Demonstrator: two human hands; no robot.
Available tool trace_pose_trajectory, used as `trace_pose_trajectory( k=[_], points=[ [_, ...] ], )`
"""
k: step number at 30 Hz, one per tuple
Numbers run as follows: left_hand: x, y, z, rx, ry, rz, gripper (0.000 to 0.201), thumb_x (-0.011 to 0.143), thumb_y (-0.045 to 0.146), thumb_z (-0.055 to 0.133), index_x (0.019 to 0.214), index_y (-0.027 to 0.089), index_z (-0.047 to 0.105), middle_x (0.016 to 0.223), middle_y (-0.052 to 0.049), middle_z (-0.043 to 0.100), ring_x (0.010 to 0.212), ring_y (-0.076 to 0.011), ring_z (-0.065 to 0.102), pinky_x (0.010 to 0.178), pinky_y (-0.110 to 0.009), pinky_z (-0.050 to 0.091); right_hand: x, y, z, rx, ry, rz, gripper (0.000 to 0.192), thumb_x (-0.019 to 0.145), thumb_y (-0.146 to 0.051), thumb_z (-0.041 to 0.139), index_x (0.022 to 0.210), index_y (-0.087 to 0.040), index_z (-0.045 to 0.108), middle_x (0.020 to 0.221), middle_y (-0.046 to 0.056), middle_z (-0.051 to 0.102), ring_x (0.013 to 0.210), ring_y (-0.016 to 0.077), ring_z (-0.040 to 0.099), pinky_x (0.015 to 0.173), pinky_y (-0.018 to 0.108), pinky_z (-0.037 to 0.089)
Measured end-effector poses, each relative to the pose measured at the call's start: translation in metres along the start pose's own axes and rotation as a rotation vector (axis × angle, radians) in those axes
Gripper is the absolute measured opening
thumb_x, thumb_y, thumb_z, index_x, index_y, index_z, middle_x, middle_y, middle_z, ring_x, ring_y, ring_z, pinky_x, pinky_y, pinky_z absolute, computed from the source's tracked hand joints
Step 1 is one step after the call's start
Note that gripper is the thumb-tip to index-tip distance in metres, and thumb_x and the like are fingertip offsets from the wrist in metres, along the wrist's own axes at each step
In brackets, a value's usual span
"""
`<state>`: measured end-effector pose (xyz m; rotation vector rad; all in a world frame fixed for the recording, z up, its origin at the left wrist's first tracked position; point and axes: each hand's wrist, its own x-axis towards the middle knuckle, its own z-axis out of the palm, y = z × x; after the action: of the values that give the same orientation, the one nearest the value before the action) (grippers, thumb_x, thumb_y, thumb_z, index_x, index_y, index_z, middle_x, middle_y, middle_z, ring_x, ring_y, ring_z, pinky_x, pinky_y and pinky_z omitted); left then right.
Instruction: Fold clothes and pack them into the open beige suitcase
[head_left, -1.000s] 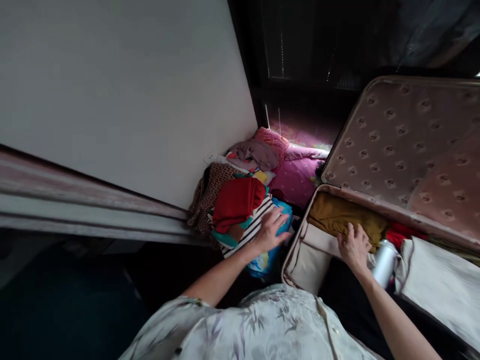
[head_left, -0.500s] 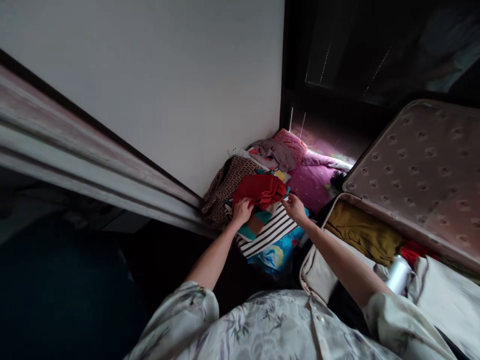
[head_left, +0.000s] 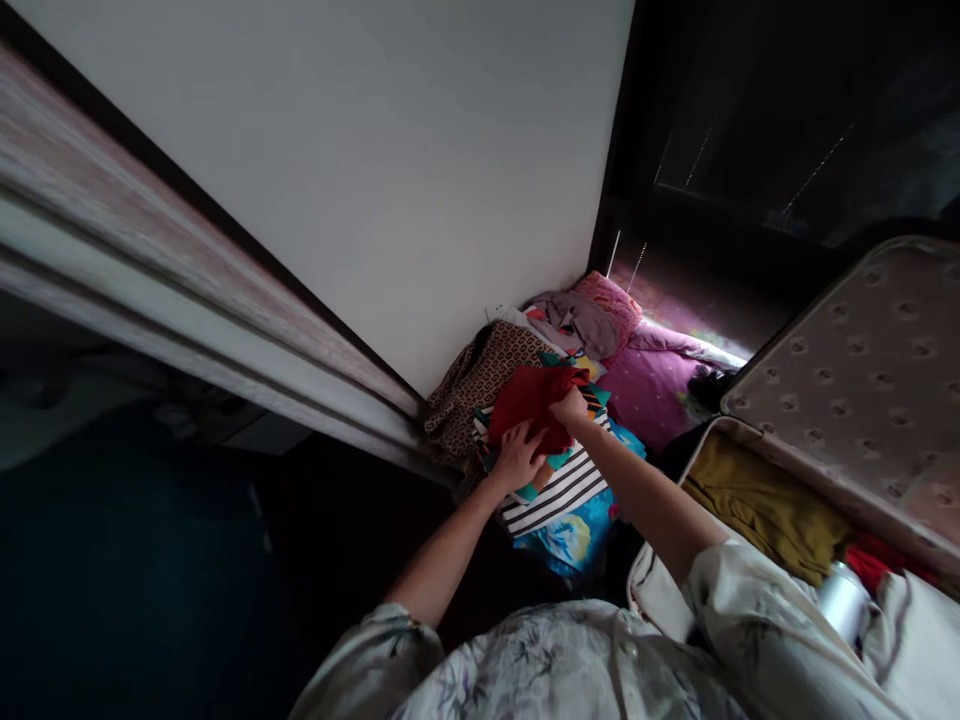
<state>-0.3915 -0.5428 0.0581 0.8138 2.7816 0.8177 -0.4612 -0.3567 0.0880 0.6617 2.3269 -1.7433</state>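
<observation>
We grip the red garment [head_left: 534,400] with both hands, left hand [head_left: 516,458] near, right hand [head_left: 571,410] far; we should lift evenly, sparing the striped stack [head_left: 559,488].

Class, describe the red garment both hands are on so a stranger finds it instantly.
Find the white wall; a clothes pile lies at its foot. Topmost is the red garment, under the left hand and right hand, solid-coloured unlike its patterned, striped neighbours.

Two hands, one open suitcase, one pile of folded clothes.

One red garment [head_left: 534,400] tops the pile, over one striped piece [head_left: 559,488] and one blue printed piece [head_left: 570,528]; the suitcase [head_left: 862,390] holds one mustard garment [head_left: 765,505] and one silver bottle [head_left: 841,598]; one brown patterned cloth [head_left: 480,385] lies beside the pile.
</observation>
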Motion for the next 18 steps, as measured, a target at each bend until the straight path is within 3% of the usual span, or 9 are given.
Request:
trace_pose_trajectory(
  k=[3, 6, 9, 13, 18],
  points=[
    [0.011, -0.016, -0.019, -0.258, 0.075, -0.038, 0.048, 0.092, 0.032, 0.063, 0.138, 0.021, 0.063, 0.145, -0.013, 0.058, 0.137, -0.0275, 0.052, 0.116, -0.047, 0.04, -0.001, 0.003, 0.002, 0.104, 0.024, 0.082, 0.052, 0.059, -0.013, 0.075, 0.11, -0.019, 0.063, 0.107, 0.012, 0.073, 0.112, 0.0315, 0.067, 0.091, 0.041, 0.058],
    [0.034, -0.04, -0.035, -0.441, 0.26, -0.363, 0.049, 0.092, 0.034, 0.064, 0.136, 0.014, 0.063, 0.137, -0.017, 0.064, 0.129, -0.0267, 0.059, 0.112, -0.043, 0.044, -0.009, 0.006, -0.004, 0.249, -0.038, 0.121, 0.049, 0.057, -0.014, 0.071, 0.105, -0.019, 0.063, 0.106, 0.01, 0.075, 0.105, 0.0295, 0.07, 0.086, 0.042, 0.061],
    [0.058, -0.056, -0.042, -0.629, 0.179, -0.614, 0.058, 0.079, 0.037, 0.08, 0.129, 0.01, 0.066, 0.122, -0.02, 0.072, 0.114, -0.03, 0.068, 0.102, -0.043, 0.051, -0.022, 0.007, -0.013, 0.382, -0.129, 0.134, 0.042, 0.055, -0.014, 0.071, 0.096, -0.02, 0.065, 0.104, 0.01, 0.077, 0.098, 0.0284, 0.072, 0.084, 0.042, 0.062],
    [0.079, -0.058, -0.045, -0.96, 0.025, -0.577, 0.068, 0.062, 0.048, 0.091, 0.115, 0.01, 0.072, 0.106, -0.017, 0.077, 0.106, -0.0313, 0.071, 0.097, -0.043, 0.053, -0.038, 0.006, -0.02, 0.584, -0.214, 0.15, 0.043, 0.046, -0.014, 0.076, 0.088, -0.022, 0.069, 0.102, 0.008, 0.079, 0.099, 0.0312, 0.072, 0.086, 0.043, 0.061],
    [0.084, -0.053, -0.06, -1.209, -0.049, -0.499, 0.086, 0.046, 0.055, 0.096, 0.118, 0.014, 0.071, 0.113, -0.018, 0.076, 0.111, -0.0318, 0.07, 0.102, -0.046, 0.051, -0.057, -0.012, -0.024, 0.729, -0.283, 0.142, 0.045, 0.04, -0.017, 0.082, 0.083, -0.02, 0.071, 0.091, 0.006, 0.079, 0.098, 0.0331, 0.072, 0.09, 0.045, 0.059]
  ],
)
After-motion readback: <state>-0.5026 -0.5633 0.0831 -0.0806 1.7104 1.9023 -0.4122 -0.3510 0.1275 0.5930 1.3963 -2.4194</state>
